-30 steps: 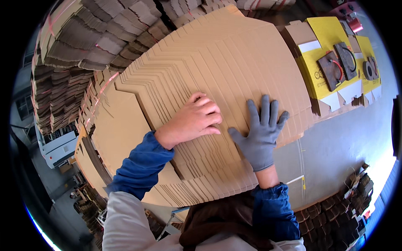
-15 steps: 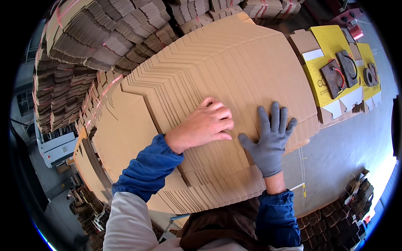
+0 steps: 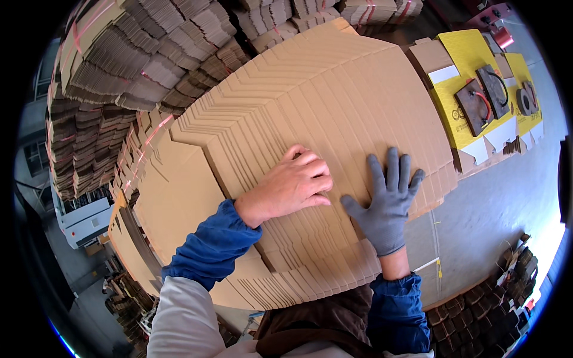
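Note:
Beneath both hands lies a broad spread of flat brown cardboard box blanks [image 3: 382, 83], overlapping like shingles with their edges in rows. My left hand [image 3: 292, 182] is bare and rests over the middle of them, its fingers curled in and the thumb a little apart. What may be under those fingers is hidden. On the right, my right hand [image 3: 387, 206], in a grey glove, lies flat on the top blank near its near right edge, fingers spread. Blue sleeves cover both wrists.
Bundled cardboard stacks [image 3: 143, 53] rise along the far left side. Yellow printed cartons [image 3: 450, 53] stand at the far right, carrying dark plates with handles [image 3: 474, 107] and a roll of tape [image 3: 526, 101]. More dark stacks [image 3: 477, 298] sit on the floor at lower right.
The whole view has shifted slightly. Both hands stay in nearly the same place on the cardboard, with the left fingers still curled and the right fingers still spread.

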{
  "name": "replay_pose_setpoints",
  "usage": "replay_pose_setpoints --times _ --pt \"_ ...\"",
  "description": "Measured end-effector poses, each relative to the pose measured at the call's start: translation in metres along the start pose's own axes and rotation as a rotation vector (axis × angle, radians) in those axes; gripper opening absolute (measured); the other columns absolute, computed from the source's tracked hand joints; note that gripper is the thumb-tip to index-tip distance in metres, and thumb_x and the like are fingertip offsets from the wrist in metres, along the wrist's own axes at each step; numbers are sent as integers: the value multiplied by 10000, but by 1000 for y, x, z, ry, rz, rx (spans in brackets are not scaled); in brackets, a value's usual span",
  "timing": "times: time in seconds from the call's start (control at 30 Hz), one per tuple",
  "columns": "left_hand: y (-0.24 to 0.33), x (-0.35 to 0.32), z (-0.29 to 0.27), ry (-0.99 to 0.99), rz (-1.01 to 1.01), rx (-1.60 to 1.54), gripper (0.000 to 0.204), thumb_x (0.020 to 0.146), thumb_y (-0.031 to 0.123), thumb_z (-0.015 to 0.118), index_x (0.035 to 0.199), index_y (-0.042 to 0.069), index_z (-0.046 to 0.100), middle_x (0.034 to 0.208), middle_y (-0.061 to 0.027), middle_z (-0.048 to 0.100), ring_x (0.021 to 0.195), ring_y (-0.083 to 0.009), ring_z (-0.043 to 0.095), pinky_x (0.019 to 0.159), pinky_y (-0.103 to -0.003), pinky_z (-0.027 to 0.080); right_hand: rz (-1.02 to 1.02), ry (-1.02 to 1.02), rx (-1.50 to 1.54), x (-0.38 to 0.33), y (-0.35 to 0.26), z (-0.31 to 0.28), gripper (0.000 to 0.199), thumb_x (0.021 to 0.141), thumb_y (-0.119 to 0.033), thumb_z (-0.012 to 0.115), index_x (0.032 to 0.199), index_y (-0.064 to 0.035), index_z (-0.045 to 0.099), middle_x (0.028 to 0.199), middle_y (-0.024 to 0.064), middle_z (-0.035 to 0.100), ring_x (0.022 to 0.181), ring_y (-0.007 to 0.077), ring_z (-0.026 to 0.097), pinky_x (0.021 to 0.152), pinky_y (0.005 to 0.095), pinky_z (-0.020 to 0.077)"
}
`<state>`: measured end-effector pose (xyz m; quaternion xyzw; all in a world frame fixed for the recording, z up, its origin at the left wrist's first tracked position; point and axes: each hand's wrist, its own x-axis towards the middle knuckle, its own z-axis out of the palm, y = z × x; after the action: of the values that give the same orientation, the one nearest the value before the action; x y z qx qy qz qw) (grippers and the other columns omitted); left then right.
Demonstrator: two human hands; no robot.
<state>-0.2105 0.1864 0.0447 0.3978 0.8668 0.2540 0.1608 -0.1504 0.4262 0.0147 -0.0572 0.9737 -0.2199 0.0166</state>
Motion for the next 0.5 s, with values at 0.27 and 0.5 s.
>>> replay_pose_setpoints --times 0.27,0.5 --pt "-1 -1 1 26 1 -15 288 827 358 840 886 151 650 995 20 591 1050 -214 560 1048 -440 386 -4 23 9 1 -2 -1 889 718 -522 846 1467 -119 588 1609 246 415 1494 485 356 1206 739 130" --pt "-1 -2 1 35 7 -8 290 827 367 838 894 154 653 995 24 592 1058 -210 562 1050 -438 386 -7 26 6 0 -2 0 889 718 -526 846 1464 -117 590 1599 246 427 1486 486 367 1203 742 135"
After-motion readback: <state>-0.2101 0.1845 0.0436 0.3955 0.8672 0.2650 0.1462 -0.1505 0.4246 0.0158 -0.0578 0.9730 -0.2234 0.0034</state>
